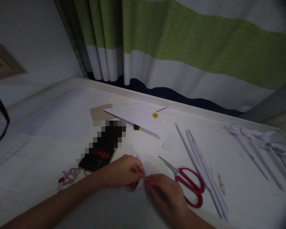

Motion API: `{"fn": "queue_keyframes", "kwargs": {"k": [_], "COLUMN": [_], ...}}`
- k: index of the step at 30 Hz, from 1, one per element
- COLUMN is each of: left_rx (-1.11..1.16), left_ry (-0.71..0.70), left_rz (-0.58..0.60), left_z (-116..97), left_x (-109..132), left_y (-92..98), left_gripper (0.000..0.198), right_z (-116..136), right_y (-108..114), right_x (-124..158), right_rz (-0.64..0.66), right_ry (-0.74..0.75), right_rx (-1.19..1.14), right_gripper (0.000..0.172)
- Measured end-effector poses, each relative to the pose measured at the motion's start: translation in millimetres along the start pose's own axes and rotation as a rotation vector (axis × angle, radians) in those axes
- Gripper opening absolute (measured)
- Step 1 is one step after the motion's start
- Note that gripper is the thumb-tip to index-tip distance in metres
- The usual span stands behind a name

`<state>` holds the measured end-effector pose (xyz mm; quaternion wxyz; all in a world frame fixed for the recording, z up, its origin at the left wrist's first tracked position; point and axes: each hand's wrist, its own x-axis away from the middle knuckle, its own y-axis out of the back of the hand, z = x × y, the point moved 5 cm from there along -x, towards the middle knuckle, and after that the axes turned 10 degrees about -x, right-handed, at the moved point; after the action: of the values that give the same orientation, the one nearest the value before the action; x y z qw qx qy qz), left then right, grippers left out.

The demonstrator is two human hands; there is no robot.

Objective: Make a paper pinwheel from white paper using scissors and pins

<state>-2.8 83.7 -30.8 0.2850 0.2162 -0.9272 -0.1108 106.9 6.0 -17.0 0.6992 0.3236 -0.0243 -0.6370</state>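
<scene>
My left hand point(127, 170) is closed in a pinch on a piece of white paper point(150, 166) near the front middle of the table. Fingertips of my right hand point(168, 194) pinch the same paper from the other side, so both hands almost meet. The paper's lower part is mostly hidden by my fingers, and its exact folded shape is unclear. Just right of my hands lie scissors point(190, 180) with red handles, their blades pointing away to the left. A phone point(92, 162) lies beyond my left wrist, with a pink beaded strap point(70, 176) beside it.
Several rolled white paper sticks point(200, 159) lie right of the scissors. Farther right are folded paper shapes point(262, 136) on sticks. A large white sheet point(135, 117) partly covers a yellow-and-black tool point(137, 127); brown card point(101, 112) lies behind. A green-and-white curtain point(181, 41) hangs at the back.
</scene>
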Motion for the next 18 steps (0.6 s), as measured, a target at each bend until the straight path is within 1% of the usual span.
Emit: {"fn": "queue_keyframes", "kwargs": {"k": [4, 7, 9, 11, 13, 14, 16, 18], "left_rx": [0.013, -0.001, -0.026, -0.065, -0.088, -0.093, -0.100, -0.108], "left_ry": [-0.016, -0.029, -0.021, -0.024, -0.028, -0.025, -0.011, 0.002], "left_rz": [0.004, 0.009, 0.011, 0.006, 0.005, 0.001, -0.016, -0.034], "left_z": [0.2, 0.0, 0.5, 0.1, -0.8, -1.1, -1.5, -1.2], "left_x": [0.0, 0.1, 0.2, 0.3, 0.5, 0.5, 0.5, 0.1], "left_y": [-0.8, -1.6, -2.1, -2.4, -3.2, -3.4, -3.5, -3.4], "left_gripper": [0.015, 0.015, 0.016, 0.016, 0.016, 0.015, 0.014, 0.013], "right_z": [3.0, 3.7, -0.2, -7.3, -20.2, -29.9, -47.2, -63.5], "right_y": [1.8, 17.2, 40.1, 75.0, 114.9, 133.2, 162.0, 179.7], "right_x": [-1.3, 0.2, 5.2, 14.3, 27.3, 34.5, 48.0, 59.0], "right_rz": [0.006, 0.032, 0.018, -0.092, -0.238, -0.271, -0.296, -0.259], "right_ry": [-0.002, 0.003, 0.003, -0.004, -0.090, -0.178, -0.258, -0.304], "right_rx": [0.014, 0.149, 0.300, 0.487, 0.700, 0.789, 0.852, 0.876], "right_gripper": [0.019, 0.019, 0.021, 0.022, 0.017, 0.017, 0.019, 0.022]}}
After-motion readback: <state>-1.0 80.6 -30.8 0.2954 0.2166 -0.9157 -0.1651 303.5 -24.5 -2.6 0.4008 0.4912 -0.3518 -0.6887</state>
